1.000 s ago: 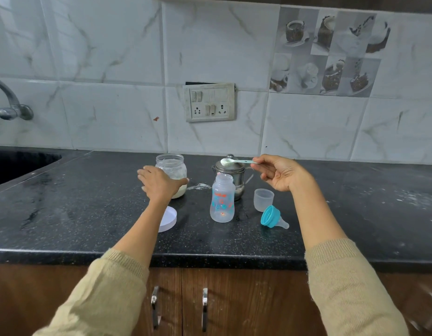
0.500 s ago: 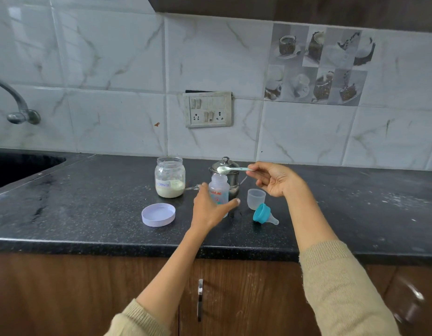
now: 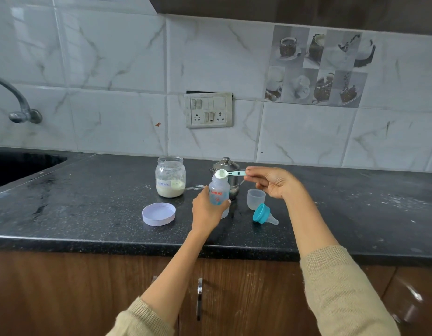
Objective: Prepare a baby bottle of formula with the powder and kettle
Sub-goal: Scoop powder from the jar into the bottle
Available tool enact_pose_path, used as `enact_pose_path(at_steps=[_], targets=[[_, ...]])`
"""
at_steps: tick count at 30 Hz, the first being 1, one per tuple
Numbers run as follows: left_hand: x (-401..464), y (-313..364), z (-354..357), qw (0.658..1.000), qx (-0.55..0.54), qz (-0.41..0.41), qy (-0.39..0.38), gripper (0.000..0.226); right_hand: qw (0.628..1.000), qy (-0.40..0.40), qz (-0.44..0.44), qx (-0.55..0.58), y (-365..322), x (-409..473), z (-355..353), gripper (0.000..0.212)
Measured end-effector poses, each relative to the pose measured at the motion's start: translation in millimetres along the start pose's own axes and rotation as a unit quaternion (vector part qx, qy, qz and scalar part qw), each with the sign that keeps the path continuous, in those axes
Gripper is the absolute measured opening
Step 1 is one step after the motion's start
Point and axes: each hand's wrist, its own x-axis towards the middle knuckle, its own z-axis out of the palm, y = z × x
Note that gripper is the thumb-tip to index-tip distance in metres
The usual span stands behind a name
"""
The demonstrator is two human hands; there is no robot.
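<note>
Formula powder point(image 3: 220, 174) sat heaped in the bowl of a small teal scoop point(image 3: 230, 173), which hung level directly over the open mouth of the baby bottle point(image 3: 219, 191). The right hand point(image 3: 275, 181) held the scoop by the far end of its handle, thumb and forefinger pressed together on it, the other fingers loosely curled and the palm turned up. The left hand point(image 3: 206, 209) was wrapped around the lower part of the bottle from the near left side, fingers closed on it; the bottle stood upright near the middle of the black bench point(image 3: 89, 202), though its base was hidden behind the hand.

Just behind the bottle stood a small steel kettle point(image 3: 226, 167) with its lid on. To the left of it was an open glass jar point(image 3: 170, 177), about a third full of pale powder and bearing a paper label. The jar's white lid point(image 3: 158, 213) lay upside down nearer the bench edge, apart from the jar. Right of the bottle stood a clear plastic cap point(image 3: 256, 199), mouth upward, and just beside it on the near side lay the teal collar with its teat point(image 3: 264, 214), tipped on its side. A little white powder was scattered on the bench between jar and kettle.
</note>
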Motion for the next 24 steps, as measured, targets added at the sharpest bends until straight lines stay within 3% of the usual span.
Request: enact_pose_path(at_steps=[7,14,17,24], targets=[[0.8,-0.5,0.7,1.0,0.004,-0.002,-0.005,0.04,0.982,0.024,-0.108,-0.15,-3.7,-3.7,0.9,0.02],[1.6,-0.6,2.0,1.0,0.002,-0.006,-0.003,0.04,0.88,0.063,-0.24,-0.405,-11.7,-15.1,11.0,0.019],[1.8,-1.6,3.1,1.0,-0.003,-0.005,0.003,0.039,0.851,0.059,-0.264,-0.45,-12.2,-17.6,13.7,0.017],[2.2,-3.5,4.4,1.0,-0.003,-0.002,0.005,0.04,0.828,0.068,-0.293,-0.473,-8.6,-17.5,15.9,0.015]])
